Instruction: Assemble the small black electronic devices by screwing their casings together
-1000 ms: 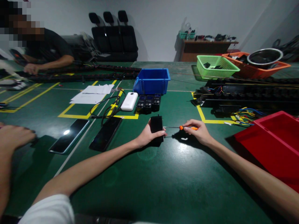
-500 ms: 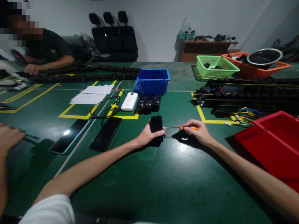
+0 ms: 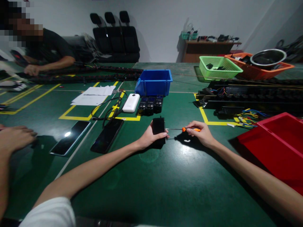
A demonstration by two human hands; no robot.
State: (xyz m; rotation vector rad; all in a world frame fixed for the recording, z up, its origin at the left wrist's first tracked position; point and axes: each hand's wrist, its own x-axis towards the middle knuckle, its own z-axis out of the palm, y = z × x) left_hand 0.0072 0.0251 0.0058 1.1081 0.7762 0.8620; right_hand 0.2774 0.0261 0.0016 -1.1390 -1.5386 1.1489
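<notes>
My left hand (image 3: 151, 137) is closed around a black box-shaped device (image 3: 158, 126), holding it upright over the green table. The thumb lies across its lower front. In my right hand (image 3: 200, 133) is an orange-handled screwdriver (image 3: 183, 129), gripped between thumb and fingers. Its thin shaft points left and the tip meets the right side of the device; the exact contact spot is too small to make out. Behind the device stand several similar black units (image 3: 150, 105), next to a white power bank (image 3: 131, 103).
A blue bin (image 3: 155, 86) stands behind the units, a red bin (image 3: 274, 142) at right. Two phones (image 3: 71, 137) and a black cable (image 3: 111, 110) lie left. Another person's hand (image 3: 17, 138) is at the left edge; a co-worker (image 3: 50, 52) sits across. A green basket (image 3: 219, 74) stands back right.
The other person's hand at the left edge has moved further into view, to the right. My hands, the device and the screwdriver have hardly moved.
</notes>
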